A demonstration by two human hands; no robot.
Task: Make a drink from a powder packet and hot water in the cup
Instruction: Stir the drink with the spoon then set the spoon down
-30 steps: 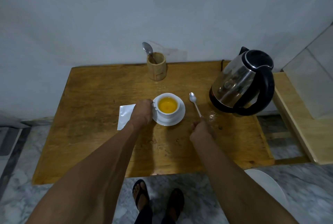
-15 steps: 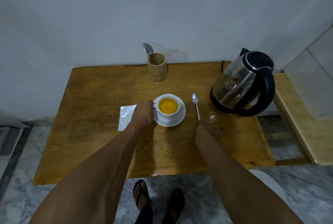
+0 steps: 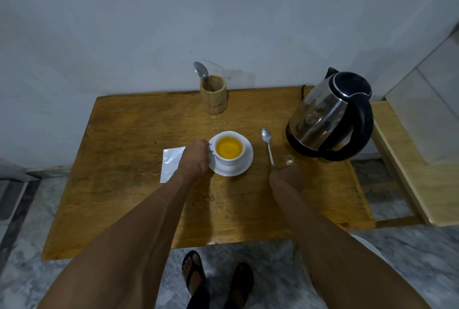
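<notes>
A white cup of orange-yellow drink stands on a white saucer in the middle of the wooden table. My left hand is closed on the cup's handle at its left side. A metal spoon lies on the table right of the saucer, bowl pointing away from me. My right hand has its fingers curled over the near end of the spoon's handle. The silver powder packet lies flat left of the cup, partly under my left wrist.
A steel and black electric kettle stands at the table's right, close to the spoon. A wooden holder with a second spoon stands at the back edge against the wall. A lighter wooden ledge adjoins on the right.
The spoon has swung from a slanted pose to lying nearly straight on the table. My right hand shifted slightly right with it. My left hand has stayed on the cup's handle.
</notes>
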